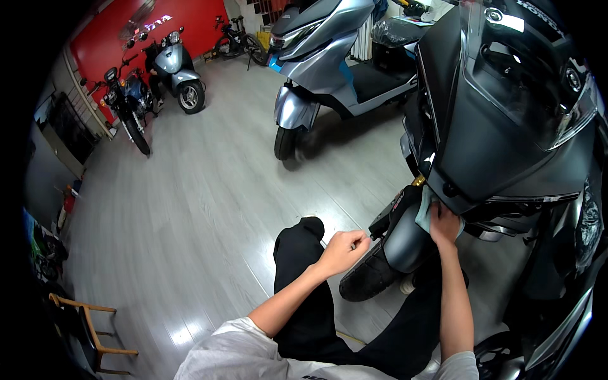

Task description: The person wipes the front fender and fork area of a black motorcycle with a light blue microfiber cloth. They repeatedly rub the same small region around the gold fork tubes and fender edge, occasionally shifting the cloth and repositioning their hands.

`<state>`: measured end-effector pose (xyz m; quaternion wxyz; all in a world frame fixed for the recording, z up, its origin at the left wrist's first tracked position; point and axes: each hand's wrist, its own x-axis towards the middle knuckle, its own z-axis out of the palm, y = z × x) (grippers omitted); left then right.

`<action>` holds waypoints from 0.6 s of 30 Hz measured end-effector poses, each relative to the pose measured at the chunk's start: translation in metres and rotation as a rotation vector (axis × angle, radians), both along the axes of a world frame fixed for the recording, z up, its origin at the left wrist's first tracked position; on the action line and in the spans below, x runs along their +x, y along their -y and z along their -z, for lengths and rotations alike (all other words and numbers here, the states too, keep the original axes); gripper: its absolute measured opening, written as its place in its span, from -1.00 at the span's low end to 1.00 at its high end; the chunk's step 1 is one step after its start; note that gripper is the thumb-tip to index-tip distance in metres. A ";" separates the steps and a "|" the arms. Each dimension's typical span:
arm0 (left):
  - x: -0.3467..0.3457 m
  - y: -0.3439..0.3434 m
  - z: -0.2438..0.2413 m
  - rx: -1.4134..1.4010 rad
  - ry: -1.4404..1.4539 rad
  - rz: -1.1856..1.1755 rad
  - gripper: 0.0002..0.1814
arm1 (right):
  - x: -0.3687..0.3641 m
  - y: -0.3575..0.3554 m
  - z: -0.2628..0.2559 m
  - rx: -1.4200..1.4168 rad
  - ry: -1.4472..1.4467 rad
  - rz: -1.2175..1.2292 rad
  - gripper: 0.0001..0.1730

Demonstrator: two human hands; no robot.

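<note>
My right hand (444, 225) presses a pale blue-green cloth (424, 211) against the top of the front fender (409, 242) of a dark matte scooter (503, 156). Its fingertips are hidden beneath the front fairing. Beside the scooter's front tyre (370, 278), my left hand (344, 251) is curled into a loose fist over my knee, and nothing shows in it. The lower end of a black fork leg (380, 223) is close to its knuckles. A clear windscreen (517, 95) rises above the fairing.
A silver-blue scooter (323, 71) stands ahead on the grey plank floor (204, 190). Farther off are a small motorcycle (128, 104), a grey scooter (178, 66) and a bicycle (240, 42) by a red wall (107, 52). A wooden chair (95, 332) is at lower left. Another vehicle's bodywork (563, 327) edges in at lower right.
</note>
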<state>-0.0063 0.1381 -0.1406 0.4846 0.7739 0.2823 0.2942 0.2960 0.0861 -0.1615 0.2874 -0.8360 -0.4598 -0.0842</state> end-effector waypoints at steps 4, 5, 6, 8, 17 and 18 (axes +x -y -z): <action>-0.004 -0.003 0.044 -0.026 -0.125 -0.032 -0.74 | -0.004 0.005 -0.001 0.067 0.112 0.002 -0.49; -0.004 -0.012 0.059 -0.071 -0.165 0.002 -0.78 | -0.007 0.004 -0.007 -0.061 -0.054 -0.035 -0.48; -0.003 -0.015 0.073 -0.158 -0.120 0.047 -0.77 | -0.016 0.004 -0.012 -0.053 0.012 -0.020 -0.56; 0.015 -0.021 0.077 -0.357 -0.090 0.127 -0.71 | -0.014 0.011 -0.006 -0.104 0.028 -0.049 -0.47; 0.065 -0.019 0.057 -0.844 -0.054 0.123 -0.63 | -0.012 0.006 -0.013 -0.218 0.094 -0.051 -0.44; 0.067 -0.018 0.056 -0.876 -0.027 0.117 -0.68 | -0.005 0.001 -0.016 -0.204 0.074 -0.067 -0.46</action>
